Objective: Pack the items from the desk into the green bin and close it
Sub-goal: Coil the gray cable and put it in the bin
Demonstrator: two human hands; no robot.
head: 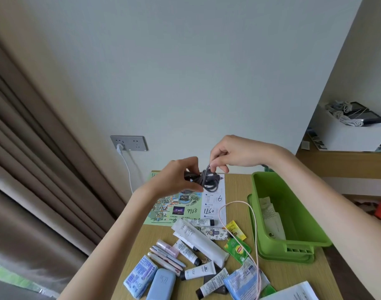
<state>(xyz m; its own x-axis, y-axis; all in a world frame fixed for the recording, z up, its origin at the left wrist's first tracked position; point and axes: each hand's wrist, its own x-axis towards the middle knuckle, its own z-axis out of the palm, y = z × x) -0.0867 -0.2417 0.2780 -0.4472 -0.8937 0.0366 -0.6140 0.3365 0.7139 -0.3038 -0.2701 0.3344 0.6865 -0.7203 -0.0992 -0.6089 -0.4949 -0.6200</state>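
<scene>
Both hands hold a coiled dark grey cable (208,179) above the far end of the wooden desk (276,278). My left hand (181,176) grips the bundle from the left, while my right hand (233,153) pinches its top. The open green bin (310,226) stands at the desk's right side with paper slips (271,215) inside. Its lid seems to lie under it. Several items are scattered on the desk: white tubes (198,234), a pink cable (253,215), tea packets (237,249), a blue case (161,285), a tissue pack (139,276), pens (165,256).
A printed map sheet (185,204) with handwritten numbers lies at the desk's far end. A wall socket (129,143) holds a white plug and cord. Curtains hang at left. A white box (347,131) with cables sits on a shelf at right.
</scene>
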